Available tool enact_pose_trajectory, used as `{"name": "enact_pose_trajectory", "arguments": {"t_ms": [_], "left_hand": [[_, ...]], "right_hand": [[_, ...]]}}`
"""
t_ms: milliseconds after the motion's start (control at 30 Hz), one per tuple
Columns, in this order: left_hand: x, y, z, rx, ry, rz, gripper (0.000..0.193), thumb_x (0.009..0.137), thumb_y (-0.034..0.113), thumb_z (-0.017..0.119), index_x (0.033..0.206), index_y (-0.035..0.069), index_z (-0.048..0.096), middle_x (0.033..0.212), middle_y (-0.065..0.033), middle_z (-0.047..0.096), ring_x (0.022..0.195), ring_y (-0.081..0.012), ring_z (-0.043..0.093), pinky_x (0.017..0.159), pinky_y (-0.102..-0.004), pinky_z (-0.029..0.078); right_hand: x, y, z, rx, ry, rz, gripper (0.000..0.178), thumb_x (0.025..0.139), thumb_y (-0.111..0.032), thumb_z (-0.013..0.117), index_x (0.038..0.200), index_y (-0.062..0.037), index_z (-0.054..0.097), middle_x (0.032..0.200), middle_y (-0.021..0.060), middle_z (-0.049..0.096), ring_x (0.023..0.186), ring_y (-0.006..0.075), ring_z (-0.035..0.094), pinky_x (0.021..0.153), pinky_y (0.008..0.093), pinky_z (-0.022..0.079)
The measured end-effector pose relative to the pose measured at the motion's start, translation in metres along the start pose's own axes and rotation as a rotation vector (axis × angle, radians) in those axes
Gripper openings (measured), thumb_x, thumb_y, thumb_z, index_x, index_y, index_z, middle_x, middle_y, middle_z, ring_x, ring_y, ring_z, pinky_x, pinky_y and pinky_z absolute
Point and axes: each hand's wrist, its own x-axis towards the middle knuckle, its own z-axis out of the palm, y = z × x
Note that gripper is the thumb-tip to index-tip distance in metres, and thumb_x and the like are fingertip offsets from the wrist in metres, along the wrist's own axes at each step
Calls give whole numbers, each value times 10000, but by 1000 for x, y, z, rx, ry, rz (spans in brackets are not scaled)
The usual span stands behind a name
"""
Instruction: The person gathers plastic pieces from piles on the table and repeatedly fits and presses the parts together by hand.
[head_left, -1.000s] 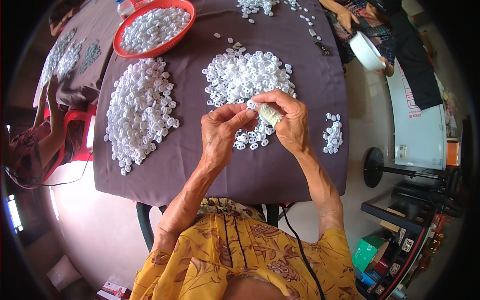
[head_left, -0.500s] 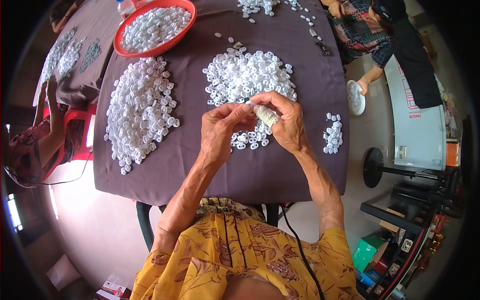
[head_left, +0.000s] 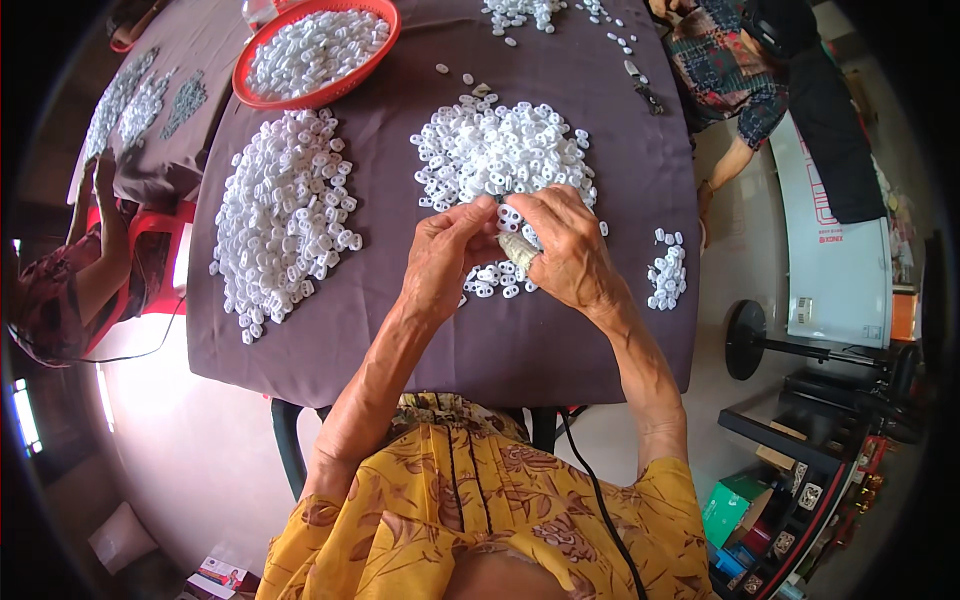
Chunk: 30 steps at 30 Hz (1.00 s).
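Observation:
Both of my hands meet over the near part of a heap of small white oval pieces (head_left: 505,145), many showing two dark holes. My left hand (head_left: 440,255) is closed, its thumb and forefinger pinched at the upper edge of one white two-hole oval piece (head_left: 510,217). From the other side my right hand (head_left: 572,250) closes on that piece, its back turned up and hiding most of the fingertips. A pale wrapping (head_left: 518,251) covers one finger of the right hand. Under my hands lie more loose white pieces (head_left: 492,279).
A long white heap (head_left: 283,215) lies to the left, below a red basket (head_left: 390,55) full of pieces. A small pile (head_left: 667,270) is at the right table edge. A small tool (head_left: 643,87) lies at far right. Other people sit left and stand right.
My right hand has turned over and its wrapped finger has moved left and down. At the right, the person's white dish has gone from view and that arm now hangs lower.

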Motion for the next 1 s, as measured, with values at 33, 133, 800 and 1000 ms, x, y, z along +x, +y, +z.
{"name": "enact_pose_trajectory", "arguments": {"t_ms": [33, 133, 800, 1000], "left_hand": [[-1, 0, 1, 1, -26, -3, 245, 836, 250, 599, 814, 7, 604, 720, -24, 571, 671, -110, 571, 657, -282, 520], [3, -3, -4, 47, -28, -30, 217, 826, 217, 613, 821, 1, 609, 728, -37, 586, 667, -114, 575, 649, -287, 522], [5, -4, -9, 61, -33, -77, 241, 820, 222, 621, 824, -18, 617, 718, -50, 586, 643, -116, 566, 628, -267, 511], [8, -5, -13, 96, -50, -94, 217, 815, 199, 629, 827, -18, 621, 706, -43, 580, 633, -111, 565, 602, -250, 512]], "right_hand": [[-1, 0, 0, -11, -13, 5, 363, 591, 76, 595, 945, 7, 555, 831, 131, 580, 786, 309, 556, 737, 386, 455], [-3, 2, -1, -21, -52, 3, 366, 578, 76, 595, 937, 13, 556, 821, 133, 581, 781, 311, 552, 750, 387, 452], [-7, 11, 8, -144, -165, -52, 332, 634, -43, 683, 925, 32, 542, 771, 132, 573, 743, 279, 573, 742, 366, 447], [-7, 12, 10, -83, -174, -64, 288, 645, -57, 680, 883, 24, 540, 752, 122, 558, 734, 278, 567, 728, 369, 446]]}}
